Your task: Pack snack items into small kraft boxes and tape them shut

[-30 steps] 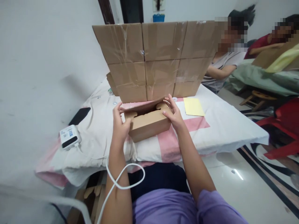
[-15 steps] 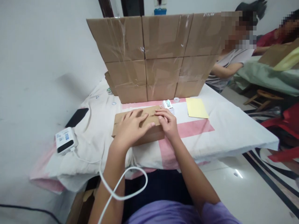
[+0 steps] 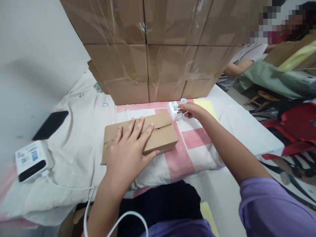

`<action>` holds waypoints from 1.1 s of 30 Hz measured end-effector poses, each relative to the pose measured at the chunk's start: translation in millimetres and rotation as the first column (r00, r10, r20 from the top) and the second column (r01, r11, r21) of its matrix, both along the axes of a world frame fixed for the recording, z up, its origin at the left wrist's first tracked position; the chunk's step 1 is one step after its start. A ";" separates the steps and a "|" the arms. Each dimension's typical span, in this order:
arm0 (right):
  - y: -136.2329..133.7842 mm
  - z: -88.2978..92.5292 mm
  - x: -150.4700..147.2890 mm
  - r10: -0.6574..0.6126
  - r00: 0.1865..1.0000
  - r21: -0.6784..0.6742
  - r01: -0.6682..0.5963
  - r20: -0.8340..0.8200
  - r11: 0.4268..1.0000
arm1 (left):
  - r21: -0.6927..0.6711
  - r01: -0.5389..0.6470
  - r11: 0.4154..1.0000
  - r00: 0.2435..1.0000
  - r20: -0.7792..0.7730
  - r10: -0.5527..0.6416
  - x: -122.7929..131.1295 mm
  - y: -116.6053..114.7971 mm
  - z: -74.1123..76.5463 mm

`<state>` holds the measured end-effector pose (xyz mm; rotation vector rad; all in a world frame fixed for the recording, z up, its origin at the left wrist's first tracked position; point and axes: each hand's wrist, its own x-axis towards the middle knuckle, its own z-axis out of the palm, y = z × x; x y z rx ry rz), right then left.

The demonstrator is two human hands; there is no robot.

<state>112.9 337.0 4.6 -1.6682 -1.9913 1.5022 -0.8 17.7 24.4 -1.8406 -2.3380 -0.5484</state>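
My left hand point(image 3: 129, 148) lies flat with fingers spread on top of a small cardboard box point(image 3: 164, 136). The box is closed, and a ragged seam runs along its top. Beyond its right end stands a small white device point(image 3: 173, 113) with a greenish top, like a tape dispenser. My right hand point(image 3: 194, 110) is at the device's right side, its fingers curled and pinched close against it. Whatever those fingertips may hold is too small to make out. Just behind them lies a clear ring point(image 3: 183, 101), like a tape roll.
A wall of taped cardboard boxes point(image 3: 170, 62) rises at the table's back. Yellow paper point(image 3: 206, 107) lies partly under my right forearm. To the left are a black flat object point(image 3: 50, 125) and a white device point(image 3: 33, 161) with a cable. A person point(image 3: 243, 64) sits beyond, right.
My right hand has left the cardboard box and moved right and away from me to the white device. My left hand stays on the box, fingers spread wider. The view has tilted down.
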 end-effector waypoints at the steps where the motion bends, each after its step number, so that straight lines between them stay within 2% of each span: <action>1: 2.6 -0.4 -3.3 -0.002 1.000 -0.073 0.003 0.010 0.997 | 0.018 0.004 1.000 1.000 0.012 -0.004 0.2 -0.6 -1.3; 3: 6.5 -2.1 -7.9 -0.018 1.000 -0.185 0.021 0.017 0.982 | 0.041 0.007 0.999 0.999 0.036 -0.008 0.5 -1.3 -2.9; 5: 6.8 -2.7 -10.3 -0.050 0.999 -0.214 0.053 0.017 0.975 | 0.050 0.003 0.999 0.998 0.056 -0.006 0.9 -1.4 -3.5; 9: -3.6 2.3 -11.7 -0.118 0.993 -0.190 0.115 -0.004 0.975 | 0.059 0.001 0.998 0.997 0.080 -0.006 1.5 -1.0 -3.6; 13: -13.9 4.8 -11.9 -0.208 0.972 -0.174 0.187 -0.110 0.967 | 0.083 0.003 0.997 0.994 0.105 -0.012 2.2 -1.6 -4.5; 23: -26.1 -12.7 -3.5 -0.312 0.910 -0.162 0.276 -0.272 0.947 | 0.128 -0.001 0.992 0.985 0.170 -0.021 1.0 -1.3 -8.3; 27: -30.2 -13.8 2.0 -0.293 0.914 -0.139 0.264 -0.280 0.955 | 0.131 0.003 0.991 0.991 0.134 -0.021 1.0 -1.5 -9.7; 30: -28.2 -11.0 7.6 -0.231 0.944 -0.146 0.201 -0.237 0.969 | 0.141 0.013 0.990 0.992 0.119 -0.030 1.1 -2.6 -10.6; 33: -24.2 -8.1 12.8 -0.151 0.964 -0.089 0.135 -0.220 0.987 | 0.152 0.021 0.988 0.992 0.120 -0.039 0.5 -3.2 -11.0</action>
